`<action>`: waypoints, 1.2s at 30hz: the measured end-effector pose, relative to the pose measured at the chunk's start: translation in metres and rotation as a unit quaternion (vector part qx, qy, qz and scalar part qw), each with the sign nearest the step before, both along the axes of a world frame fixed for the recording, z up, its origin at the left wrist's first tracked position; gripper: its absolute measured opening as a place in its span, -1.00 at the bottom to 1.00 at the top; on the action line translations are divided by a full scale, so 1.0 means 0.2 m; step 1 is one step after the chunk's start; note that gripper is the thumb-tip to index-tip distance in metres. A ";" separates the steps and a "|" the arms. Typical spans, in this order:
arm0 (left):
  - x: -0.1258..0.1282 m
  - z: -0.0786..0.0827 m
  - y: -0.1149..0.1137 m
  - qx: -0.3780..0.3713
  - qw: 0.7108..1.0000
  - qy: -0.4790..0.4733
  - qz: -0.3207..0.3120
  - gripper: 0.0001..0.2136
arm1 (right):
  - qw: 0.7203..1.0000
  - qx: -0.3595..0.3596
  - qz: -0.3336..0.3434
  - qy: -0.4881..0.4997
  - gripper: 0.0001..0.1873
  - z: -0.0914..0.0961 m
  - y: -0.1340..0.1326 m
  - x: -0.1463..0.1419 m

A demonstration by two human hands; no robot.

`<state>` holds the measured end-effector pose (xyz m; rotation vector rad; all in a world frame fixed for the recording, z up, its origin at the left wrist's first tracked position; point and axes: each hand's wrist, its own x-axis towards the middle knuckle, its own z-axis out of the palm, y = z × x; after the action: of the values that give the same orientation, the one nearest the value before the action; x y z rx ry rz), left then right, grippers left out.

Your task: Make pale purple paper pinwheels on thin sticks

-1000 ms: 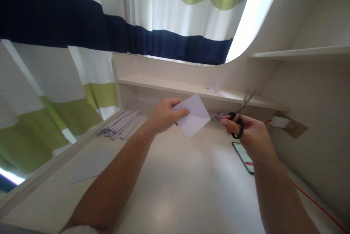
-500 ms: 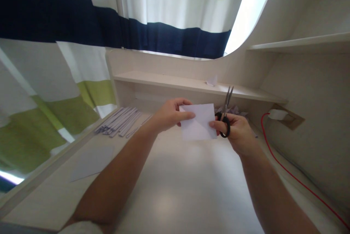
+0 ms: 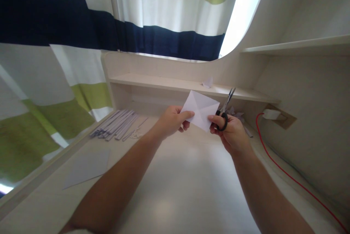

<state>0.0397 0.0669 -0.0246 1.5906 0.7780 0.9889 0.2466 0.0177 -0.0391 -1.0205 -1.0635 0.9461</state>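
Above the white desk, my left hand (image 3: 176,120) pinches the left side of a square piece of white paper (image 3: 201,110). The paper is turned like a diamond, and crease lines cross at its middle. My right hand (image 3: 229,132) holds black-handled scissors (image 3: 226,107), their blades pointing up and away, slightly apart at the tips. The right thumb also touches the paper's right edge. Fingers under the paper are partly hidden.
Folded paper strips (image 3: 116,124) lie in a row at the back left. A flat white sheet (image 3: 87,168) rests nearer on the left. Paper scraps (image 3: 236,113) sit behind my right hand, and a folded paper piece (image 3: 207,82) stands on the shelf (image 3: 164,81). A red cable (image 3: 273,164) runs along the right.
The paper has turned from lying square to a diamond position, and its creases now show. The scissors tilt more to the right in my right hand. The view has shifted slightly.
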 end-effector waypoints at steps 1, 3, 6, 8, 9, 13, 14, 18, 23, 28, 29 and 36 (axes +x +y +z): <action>0.00 0.00 0.00 0.003 1.000 -0.003 0.004 -0.75 | 1.000 -0.001 0.003 -0.005 -0.66 0.00 0.00 0.00; -0.01 0.02 0.00 0.007 1.000 -0.007 0.011 -0.74 | 1.000 0.002 0.011 -0.016 -0.66 -0.01 0.01 0.00; -0.02 0.04 -0.02 0.017 0.999 -0.006 0.029 -0.73 | 0.999 0.011 0.012 -0.051 -0.65 0.00 0.01 0.01; -0.03 0.04 -0.02 0.030 0.998 -0.004 0.049 -0.72 | 0.996 0.012 0.005 -0.084 -0.62 0.01 0.00 0.02; -0.03 0.04 -0.01 0.038 0.997 -0.006 0.060 -0.71 | 0.995 0.008 0.005 -0.101 -0.60 0.02 0.00 0.03; -0.07 0.04 0.02 0.079 0.989 -0.042 0.120 -0.65 | 0.981 -0.027 0.057 -0.185 -0.52 0.05 -0.03 0.07; -0.08 0.04 0.02 0.089 0.985 -0.056 0.137 -0.64 | 0.974 -0.034 0.075 -0.211 -0.52 0.05 -0.03 0.07; -0.13 0.06 0.03 0.117 0.971 -0.119 0.173 -0.63 | 0.940 -0.067 0.148 -0.299 -0.50 0.05 -0.05 0.08; -0.17 0.11 0.00 0.125 0.962 -0.154 0.186 -0.64 | 0.908 -0.079 0.229 -0.342 -0.52 0.06 -0.08 0.04; -0.18 0.12 -0.03 0.145 0.963 -0.139 0.180 -0.62 | 0.885 -0.093 0.271 -0.367 -0.50 0.07 -0.10 -0.01; -0.17 0.12 -0.04 0.151 0.963 -0.133 0.182 -0.62 | 0.884 -0.091 0.273 -0.367 -0.50 0.07 -0.11 -0.01; -0.14 0.12 -0.07 0.173 0.963 -0.100 0.180 -0.60 | 0.898 -0.088 0.274 -0.332 -0.52 0.05 -0.10 -0.02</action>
<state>0.0110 0.0520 -0.0005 1.6380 0.8000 1.5972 0.2424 -0.0025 -0.0284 -1.2621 -1.9366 1.1893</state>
